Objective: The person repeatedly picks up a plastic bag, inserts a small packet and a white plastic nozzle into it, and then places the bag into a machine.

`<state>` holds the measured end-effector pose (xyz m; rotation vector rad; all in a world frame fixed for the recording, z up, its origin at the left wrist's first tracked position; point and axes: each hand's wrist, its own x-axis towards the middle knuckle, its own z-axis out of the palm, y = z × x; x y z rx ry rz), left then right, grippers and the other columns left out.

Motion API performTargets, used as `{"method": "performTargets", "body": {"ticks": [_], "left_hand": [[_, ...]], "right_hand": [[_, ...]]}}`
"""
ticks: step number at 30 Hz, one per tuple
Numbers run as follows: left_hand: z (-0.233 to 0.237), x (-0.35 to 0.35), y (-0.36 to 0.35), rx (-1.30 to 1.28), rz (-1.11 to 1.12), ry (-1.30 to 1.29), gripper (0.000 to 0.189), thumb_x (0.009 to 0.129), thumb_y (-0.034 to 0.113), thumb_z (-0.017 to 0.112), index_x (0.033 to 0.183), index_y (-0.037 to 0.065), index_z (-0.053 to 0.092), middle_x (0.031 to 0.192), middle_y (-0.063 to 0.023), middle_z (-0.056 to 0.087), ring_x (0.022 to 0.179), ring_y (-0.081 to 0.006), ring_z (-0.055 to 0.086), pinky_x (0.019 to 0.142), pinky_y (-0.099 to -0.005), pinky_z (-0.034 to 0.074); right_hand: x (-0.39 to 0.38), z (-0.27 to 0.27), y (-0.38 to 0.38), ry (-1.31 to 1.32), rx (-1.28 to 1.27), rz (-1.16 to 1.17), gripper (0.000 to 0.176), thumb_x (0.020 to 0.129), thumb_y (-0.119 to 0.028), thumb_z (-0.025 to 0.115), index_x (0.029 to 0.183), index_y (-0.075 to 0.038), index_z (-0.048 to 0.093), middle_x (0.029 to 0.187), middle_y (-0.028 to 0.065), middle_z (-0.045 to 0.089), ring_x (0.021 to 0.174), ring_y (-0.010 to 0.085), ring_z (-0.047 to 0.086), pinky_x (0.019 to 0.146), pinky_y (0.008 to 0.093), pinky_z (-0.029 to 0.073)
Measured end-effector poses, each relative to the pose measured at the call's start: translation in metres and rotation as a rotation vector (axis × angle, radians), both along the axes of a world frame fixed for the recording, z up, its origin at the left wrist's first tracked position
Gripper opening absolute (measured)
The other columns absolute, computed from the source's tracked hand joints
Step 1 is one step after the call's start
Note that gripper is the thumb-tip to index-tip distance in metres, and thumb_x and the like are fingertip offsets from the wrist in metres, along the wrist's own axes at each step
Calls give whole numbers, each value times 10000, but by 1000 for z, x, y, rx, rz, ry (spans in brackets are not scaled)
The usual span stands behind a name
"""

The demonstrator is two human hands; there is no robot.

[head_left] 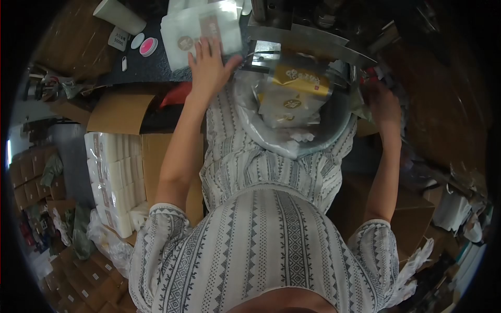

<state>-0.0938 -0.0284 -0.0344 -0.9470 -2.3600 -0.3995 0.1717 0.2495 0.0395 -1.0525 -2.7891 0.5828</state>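
My left hand (210,72) lies with its fingers spread on a stack of white printed plastic bags (227,36), on the dark work surface. My right hand (385,107) is on the far side of a round basin (250,138) lined with clear plastic; it is dim and blurred, and its fingers cannot be made out. Inside the basin several printed packets (300,86) with a yellow band and clear film lie in a heap. Above the basin's back edge runs a metal bar (313,44) of a machine, apart from both hands.
On the surface at left are a white cup (120,16), a pink round tin (148,47) and a labelled card (119,38). Below stands an opened cardboard box (122,112) beside stacked white packs (116,177). More brown boxes (78,281) fill the floor at left.
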Motion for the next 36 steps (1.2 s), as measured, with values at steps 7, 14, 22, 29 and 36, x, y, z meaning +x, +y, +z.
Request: {"method": "performTargets", "body": {"ticks": [7,14,22,29,36], "left_hand": [[0,38,-43,-112,-117,-217,540,766,164,685,1266,67,505,1224,-151,549,1096,-325,533,945,-437,383],[24,38,-49,-43,-128,-261,240,780,50,624,1018,77,642,932,-107,629,844,-319,612,766,-387,463],[53,91,-35,157,-167,-317,97,792,88,645,888,73,651,812,-98,618,739,-314,617,601,-381,482],[74,114,-18,131,-366,-407,89,774,83,660,861,70,646,783,-98,618,696,-309,616,583,-375,484],[55,113,15,86,-504,-1018,189,871,189,643,967,28,672,836,-118,670,727,-209,663,633,-293,501]], "right_hand": [[10,-22,25,163,-157,87,296,787,1,550,1075,-47,603,964,177,660,925,346,640,798,372,499],[8,-18,23,84,13,65,328,782,-11,560,1100,-68,616,994,174,667,926,328,650,799,382,497],[-11,38,-49,376,-237,71,257,799,-95,652,1050,-44,640,885,151,661,809,267,667,690,338,494],[-48,38,-96,507,-164,522,209,853,-100,661,1043,-15,641,931,92,658,759,154,640,648,275,501],[-40,28,-79,492,-356,278,238,867,-128,650,1082,-27,644,930,96,668,762,130,638,664,267,497]]}}
